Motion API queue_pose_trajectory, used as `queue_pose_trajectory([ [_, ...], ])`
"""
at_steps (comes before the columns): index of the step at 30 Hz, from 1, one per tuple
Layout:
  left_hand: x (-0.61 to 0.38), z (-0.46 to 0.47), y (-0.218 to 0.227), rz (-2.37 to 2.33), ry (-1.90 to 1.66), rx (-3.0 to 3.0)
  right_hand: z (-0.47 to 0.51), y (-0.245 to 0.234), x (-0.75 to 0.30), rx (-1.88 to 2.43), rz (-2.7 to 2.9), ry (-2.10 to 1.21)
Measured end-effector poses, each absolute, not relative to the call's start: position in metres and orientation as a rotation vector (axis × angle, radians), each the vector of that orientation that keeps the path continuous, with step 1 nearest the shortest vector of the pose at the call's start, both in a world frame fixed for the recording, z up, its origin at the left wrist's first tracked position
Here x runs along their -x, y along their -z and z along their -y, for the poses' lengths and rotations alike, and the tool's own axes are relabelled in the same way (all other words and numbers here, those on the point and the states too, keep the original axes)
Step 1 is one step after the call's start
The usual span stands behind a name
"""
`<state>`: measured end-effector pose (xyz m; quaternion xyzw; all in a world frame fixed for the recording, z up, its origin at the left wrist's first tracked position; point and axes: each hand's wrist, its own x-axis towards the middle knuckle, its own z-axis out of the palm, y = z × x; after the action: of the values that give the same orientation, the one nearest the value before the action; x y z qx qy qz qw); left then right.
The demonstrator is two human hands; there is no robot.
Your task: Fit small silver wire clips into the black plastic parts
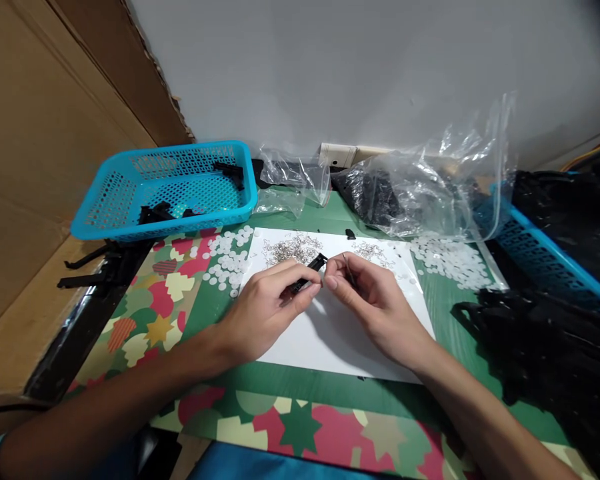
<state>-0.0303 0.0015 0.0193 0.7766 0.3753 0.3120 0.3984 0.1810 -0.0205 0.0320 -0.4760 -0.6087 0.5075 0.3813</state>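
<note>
1. Left hand point(270, 303), centre of the frame: fingers curled, pinching a small black plastic piece point(307, 272) between thumb and fingertips, above a white sheet point(330, 340).
2. Right hand point(375, 300), just right of centre: thumb and forefinger pinched on something thin, too small to make out; fingertips almost touching the end of the black piece.
3. Upper left: blue perforated basket point(167, 190), holding a few black plastic parts point(155, 213), mostly bare floor otherwise.
4. Right edge: second blue basket point(545, 257), heaped with black parts.
5. Upper centre-right: crumpled clear plastic bag point(430, 180), with dark pieces inside.
6. Top of the white sheet: two small heaps of fine metal springs point(293, 248).
7. Either side of the sheet: scattered white discs point(227, 260), lying loose on the green mat point(215, 300).
</note>
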Motion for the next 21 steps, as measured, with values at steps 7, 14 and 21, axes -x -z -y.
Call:
queue_pose_trajectory([
  [7,0.031,-0.0008,-0.0211,-0.99,-0.788,-2.023,0.021,-0.0323,-0.1796,1.239,1.584,-1.275],
  [14,0.0315,-0.0013,-0.0204,-0.986,-0.795,-1.984,0.0199,-0.0333,-0.183,1.245,1.579,-1.221],
  [21,0.0306,-0.0014,-0.0206,-1.038,-0.734,-1.994,0.0225,-0.0293,-0.1825,1.323,1.735,-1.063],
])
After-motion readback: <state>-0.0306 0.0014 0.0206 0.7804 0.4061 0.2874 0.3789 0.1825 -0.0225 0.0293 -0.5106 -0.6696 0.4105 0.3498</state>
